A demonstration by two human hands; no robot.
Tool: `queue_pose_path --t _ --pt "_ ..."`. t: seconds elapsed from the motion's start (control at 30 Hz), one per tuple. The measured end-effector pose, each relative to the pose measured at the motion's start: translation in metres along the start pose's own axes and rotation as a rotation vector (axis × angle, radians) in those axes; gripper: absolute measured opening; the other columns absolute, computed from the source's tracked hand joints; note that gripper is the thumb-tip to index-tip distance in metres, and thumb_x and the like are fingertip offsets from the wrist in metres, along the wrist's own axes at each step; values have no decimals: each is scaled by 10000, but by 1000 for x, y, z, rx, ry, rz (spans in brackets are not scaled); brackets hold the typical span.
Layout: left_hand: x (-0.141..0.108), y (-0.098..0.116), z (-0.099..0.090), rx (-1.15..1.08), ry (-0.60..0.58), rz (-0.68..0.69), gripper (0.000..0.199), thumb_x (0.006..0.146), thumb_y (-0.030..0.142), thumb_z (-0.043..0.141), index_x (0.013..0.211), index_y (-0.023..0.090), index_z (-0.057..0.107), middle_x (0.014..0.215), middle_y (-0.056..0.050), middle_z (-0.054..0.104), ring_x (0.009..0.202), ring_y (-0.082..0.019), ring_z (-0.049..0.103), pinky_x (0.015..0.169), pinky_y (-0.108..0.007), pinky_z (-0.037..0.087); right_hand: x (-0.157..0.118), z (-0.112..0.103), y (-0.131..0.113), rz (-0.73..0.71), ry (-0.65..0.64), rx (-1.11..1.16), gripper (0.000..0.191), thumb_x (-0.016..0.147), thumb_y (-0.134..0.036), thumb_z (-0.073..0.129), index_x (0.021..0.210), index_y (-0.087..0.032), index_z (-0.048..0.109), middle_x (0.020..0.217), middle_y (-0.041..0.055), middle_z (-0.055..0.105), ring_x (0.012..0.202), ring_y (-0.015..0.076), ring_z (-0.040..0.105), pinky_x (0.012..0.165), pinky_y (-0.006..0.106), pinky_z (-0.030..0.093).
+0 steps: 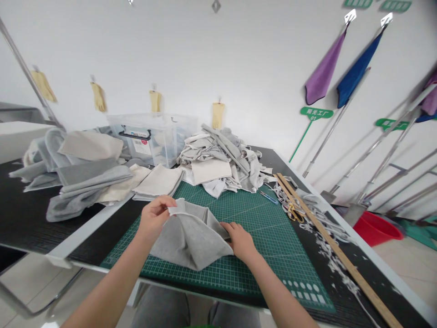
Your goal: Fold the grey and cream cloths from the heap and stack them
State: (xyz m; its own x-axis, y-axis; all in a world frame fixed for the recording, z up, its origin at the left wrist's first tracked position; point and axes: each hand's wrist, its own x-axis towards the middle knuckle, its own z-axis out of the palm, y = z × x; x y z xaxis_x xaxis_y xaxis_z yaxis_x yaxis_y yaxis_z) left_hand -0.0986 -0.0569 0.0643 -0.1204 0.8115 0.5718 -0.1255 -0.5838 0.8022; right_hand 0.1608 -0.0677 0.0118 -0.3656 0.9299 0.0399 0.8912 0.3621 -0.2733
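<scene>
A grey fabric piece [191,239], shaped like an open pouch, rests on the green cutting mat [269,246] in front of me. My left hand [158,215] pinches its upper left edge between thumb and fingers and lifts that side a little. On the other side, my right hand [241,239] has its fingers tucked at the opening's right edge, the thumb hidden by cloth. Between the hands the fabric bulges open, and its front part droops onto the mat.
Behind the mat lies a heap of grey cloth [218,155], beside folded beige cloths [159,180] and a clear plastic box [153,141]. More grey fabric [85,175] is piled left. Blue thread snips [269,197], gold-handled scissors [293,213] and a wooden ruler [337,255] lie right, among scraps.
</scene>
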Motion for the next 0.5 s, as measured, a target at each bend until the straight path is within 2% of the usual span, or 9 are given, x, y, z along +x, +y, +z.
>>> queue_pose_path --t 0.1,0.2,0.23,0.3,0.43,0.5 --pt "-6 17 -12 -5 -76 57 95 590 187 618 617 144 538 662 -22 519 640 -125 483 567 -225 377 6 11 -11 37 89 95 400 662 -263 528 1055 -314 475 941 22 514 867 189 431 648 251 325" --pt "-13 33 -24 15 -203 71 82 616 199 602 639 154 538 668 -27 517 631 -129 478 545 -226 372 12 18 -15 97 156 194 122 683 -267 492 754 -253 590 838 18 542 828 167 441 645 235 312" --pt "-15 38 -28 34 -266 62 77 624 199 596 647 155 538 661 -28 515 627 -132 479 542 -229 373 14 18 -13 127 177 220 123 696 -280 472 682 -234 585 794 16 545 804 158 448 635 228 311" --pt "-17 47 -35 114 -460 17 54 639 189 585 659 154 549 630 -30 518 603 -132 484 541 -232 377 17 18 -4 206 229 299 195 711 -316 434 602 -212 558 690 3 539 715 139 463 595 218 313" --pt "-18 64 -39 322 -1017 -124 108 658 213 579 733 154 628 602 -49 566 574 -131 513 548 -219 381 19 11 30 390 335 525 267 704 -360 383 563 -179 519 502 -26 487 502 114 454 471 211 316" --pt "-20 68 -35 377 -1175 -178 154 666 249 574 764 158 650 598 -58 584 565 -132 526 533 -208 382 16 7 48 467 382 653 254 681 -365 394 564 -169 506 454 -36 459 439 108 444 414 208 315"
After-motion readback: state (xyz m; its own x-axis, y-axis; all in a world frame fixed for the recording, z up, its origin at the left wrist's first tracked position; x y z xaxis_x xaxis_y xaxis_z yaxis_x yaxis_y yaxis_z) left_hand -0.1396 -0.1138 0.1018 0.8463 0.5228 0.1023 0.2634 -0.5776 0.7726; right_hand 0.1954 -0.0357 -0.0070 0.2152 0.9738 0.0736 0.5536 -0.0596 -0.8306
